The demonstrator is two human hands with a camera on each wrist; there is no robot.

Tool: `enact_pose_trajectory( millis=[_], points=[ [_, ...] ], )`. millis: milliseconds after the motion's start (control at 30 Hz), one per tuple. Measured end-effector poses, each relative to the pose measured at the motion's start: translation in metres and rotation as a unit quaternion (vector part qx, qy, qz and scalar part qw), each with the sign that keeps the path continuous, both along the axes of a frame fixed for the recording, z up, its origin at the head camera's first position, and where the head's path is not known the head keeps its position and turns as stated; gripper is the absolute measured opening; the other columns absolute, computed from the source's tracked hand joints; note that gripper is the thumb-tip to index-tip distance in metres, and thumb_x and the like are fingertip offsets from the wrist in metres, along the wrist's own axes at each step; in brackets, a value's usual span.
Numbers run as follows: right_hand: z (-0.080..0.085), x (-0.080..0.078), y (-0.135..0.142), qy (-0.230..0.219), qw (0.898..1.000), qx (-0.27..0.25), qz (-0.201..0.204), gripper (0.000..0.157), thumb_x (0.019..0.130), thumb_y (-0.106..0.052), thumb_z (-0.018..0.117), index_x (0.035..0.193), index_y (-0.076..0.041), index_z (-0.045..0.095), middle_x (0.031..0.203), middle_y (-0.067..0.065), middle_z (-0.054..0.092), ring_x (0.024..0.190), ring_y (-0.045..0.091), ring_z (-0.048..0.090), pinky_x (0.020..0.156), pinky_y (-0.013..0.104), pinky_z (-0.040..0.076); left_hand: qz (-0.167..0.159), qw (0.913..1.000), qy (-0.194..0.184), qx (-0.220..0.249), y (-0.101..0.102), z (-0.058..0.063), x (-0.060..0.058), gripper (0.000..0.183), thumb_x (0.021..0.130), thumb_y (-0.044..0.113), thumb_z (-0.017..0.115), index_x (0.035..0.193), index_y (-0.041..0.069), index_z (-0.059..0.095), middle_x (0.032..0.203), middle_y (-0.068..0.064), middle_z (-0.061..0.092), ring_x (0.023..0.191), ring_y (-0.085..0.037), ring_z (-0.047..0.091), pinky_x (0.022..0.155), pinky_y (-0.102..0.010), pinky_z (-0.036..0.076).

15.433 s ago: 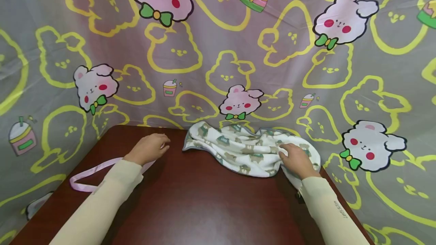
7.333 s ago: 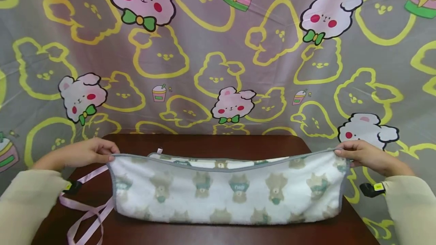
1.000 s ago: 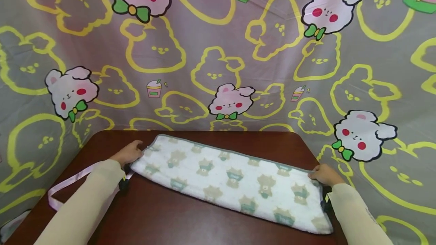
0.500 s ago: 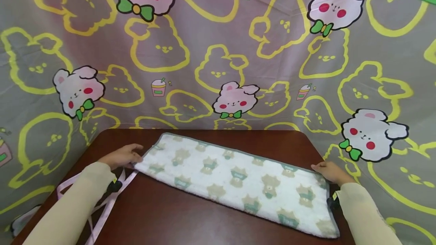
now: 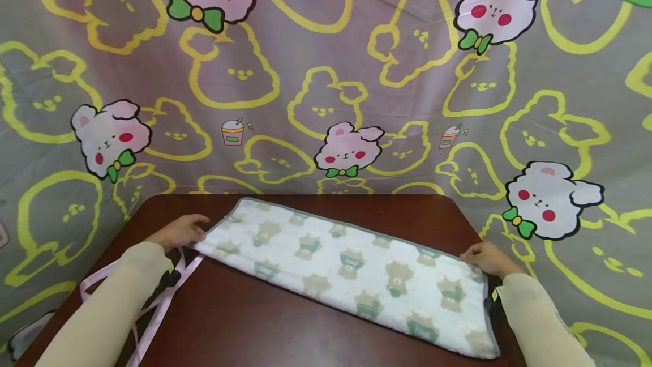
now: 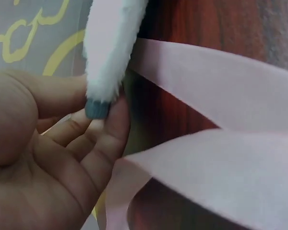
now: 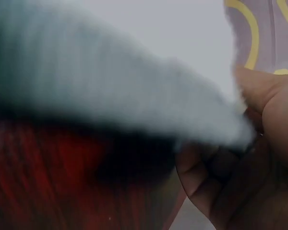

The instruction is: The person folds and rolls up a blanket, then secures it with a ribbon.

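A white, fluffy towel [image 5: 351,265] with brown bears and grey edging lies slantwise across the table, spread as a long strip. My left hand [image 5: 182,231] pinches its left end; the left wrist view shows the edge between thumb [image 6: 57,93] and fingers. At the far right corner, my right hand [image 5: 490,258] pinches the towel by its grey border. Seen from the right wrist, the towel [image 7: 134,81] is blurred and covers part of the fingers. Below the left hand runs a pale pink ribbon [image 5: 163,304], partly hidden behind the left forearm; loops of it [image 6: 221,86] appear close by in the left wrist view.
The dark red-brown wooden table [image 5: 244,321] has rounded back corners. Behind it and at both sides hangs a grey curtain [image 5: 305,44] with cartoon rabbits. Small black devices [image 5: 170,278] sit at both wrists.
The towel was first bunched at the back, then held up by both hands, and now lies spread on the table. Over the last second the left hand shifted slightly left; the ribbon moved with it.
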State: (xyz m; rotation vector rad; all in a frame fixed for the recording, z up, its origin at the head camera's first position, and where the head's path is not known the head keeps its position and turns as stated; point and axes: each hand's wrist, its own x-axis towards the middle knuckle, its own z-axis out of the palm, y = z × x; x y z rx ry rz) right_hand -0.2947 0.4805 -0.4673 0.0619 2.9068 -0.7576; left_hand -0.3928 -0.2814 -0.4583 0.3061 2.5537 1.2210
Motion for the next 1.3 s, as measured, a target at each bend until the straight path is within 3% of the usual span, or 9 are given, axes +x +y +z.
enact_pose_trajectory(
  millis=[133, 267, 367, 500, 567, 667, 800, 1033, 1300],
  points=[
    [-0.004, 0.002, -0.003, -0.005, 1.000, 0.017, 0.002, 0.028, 0.085, -0.036, 0.058, 0.077, -0.010, 0.063, 0.078, 0.001, 0.059, 0.070, 0.017, 0.050, 0.060, 0.034, 0.039, 0.010, 0.9990, 0.042, -0.012, -0.005, -0.004, -0.002, 0.044, 0.082, -0.004, 0.052, 0.123, -0.010, 0.038, 0.093, -0.018, 0.057, 0.078, -0.023, 0.054, 0.059, -0.034, 0.046],
    [-0.006, 0.007, -0.006, -0.005, 1.000, 0.016, -0.002, 0.030, 0.086, -0.036, 0.056, 0.074, -0.009, 0.060, 0.073, 0.000, 0.056, 0.067, 0.016, 0.048, 0.058, 0.032, 0.037, 0.047, 0.9967, 0.067, 0.000, -0.007, -0.007, -0.005, 0.039, 0.080, -0.011, 0.041, 0.119, -0.012, 0.042, 0.087, -0.019, 0.059, 0.070, -0.021, 0.054, 0.055, -0.032, 0.045],
    [-0.004, 0.012, -0.007, -0.008, 1.000, 0.021, -0.005, 0.031, 0.086, -0.037, 0.056, 0.073, -0.009, 0.060, 0.071, 0.000, 0.055, 0.065, 0.016, 0.048, 0.057, 0.032, 0.038, 0.058, 0.9962, 0.058, -0.028, -0.003, -0.005, -0.003, 0.034, 0.084, -0.004, 0.043, 0.116, -0.013, 0.043, 0.089, -0.021, 0.059, 0.069, -0.022, 0.056, 0.055, -0.034, 0.046],
    [-0.003, 0.012, -0.006, -0.007, 1.000, 0.010, -0.006, 0.037, 0.088, -0.040, 0.052, 0.080, -0.006, 0.063, 0.073, 0.003, 0.056, 0.067, 0.017, 0.050, 0.058, 0.033, 0.040, 0.036, 0.9924, 0.030, -0.113, 0.007, 0.003, 0.005, 0.042, 0.088, 0.019, 0.052, 0.115, -0.012, 0.044, 0.093, -0.023, 0.056, 0.070, -0.025, 0.057, 0.056, -0.037, 0.047],
    [-0.003, 0.010, -0.006, -0.008, 1.000, -0.007, -0.014, 0.042, 0.088, -0.043, 0.049, 0.086, -0.004, 0.063, 0.076, 0.004, 0.057, 0.069, 0.018, 0.051, 0.060, 0.035, 0.041, 0.025, 0.9913, 0.011, -0.129, 0.010, 0.006, 0.008, 0.047, 0.087, 0.024, 0.054, 0.115, -0.013, 0.043, 0.089, -0.020, 0.055, 0.068, -0.025, 0.056, 0.055, -0.037, 0.047],
    [-0.003, 0.009, -0.004, -0.010, 0.999, -0.039, -0.024, 0.046, 0.089, -0.043, 0.048, 0.096, 0.000, 0.061, 0.086, 0.009, 0.059, 0.076, 0.022, 0.053, 0.064, 0.039, 0.043, 0.018, 0.9945, -0.031, -0.099, 0.012, 0.009, 0.010, 0.051, 0.085, 0.019, 0.058, 0.119, -0.014, 0.038, 0.084, -0.017, 0.054, 0.067, -0.025, 0.056, 0.057, -0.038, 0.048],
    [-0.002, 0.010, -0.004, -0.008, 0.997, -0.074, -0.028, 0.039, 0.087, -0.034, 0.055, 0.102, 0.001, 0.060, 0.096, 0.011, 0.059, 0.086, 0.024, 0.053, 0.070, 0.042, 0.044, 0.014, 0.9977, -0.048, -0.046, 0.007, 0.005, 0.012, 0.052, 0.081, 0.006, 0.060, 0.121, -0.014, 0.035, 0.096, -0.020, 0.052, 0.071, -0.023, 0.058, 0.062, -0.037, 0.050],
    [-0.002, 0.016, -0.004, -0.002, 0.997, -0.072, -0.012, 0.026, 0.082, -0.025, 0.064, 0.094, -0.002, 0.061, 0.085, 0.005, 0.059, 0.079, 0.020, 0.052, 0.067, 0.036, 0.043, 0.031, 0.9982, 0.000, -0.051, -0.002, 0.000, 0.012, 0.045, 0.078, -0.002, 0.059, 0.117, -0.014, 0.041, 0.088, -0.016, 0.054, 0.064, -0.021, 0.056, 0.056, -0.035, 0.049],
    [0.000, 0.022, -0.005, -0.041, 0.997, -0.070, -0.012, 0.027, 0.076, -0.027, 0.069, 0.090, -0.005, 0.063, 0.083, 0.005, 0.059, 0.076, 0.020, 0.051, 0.065, 0.035, 0.043, 0.040, 0.9962, 0.032, -0.070, -0.003, 0.003, 0.012, 0.041, 0.077, -0.003, 0.058, 0.113, -0.016, 0.043, 0.085, -0.017, 0.054, 0.063, -0.021, 0.054, 0.055, -0.034, 0.048]
  ],
)
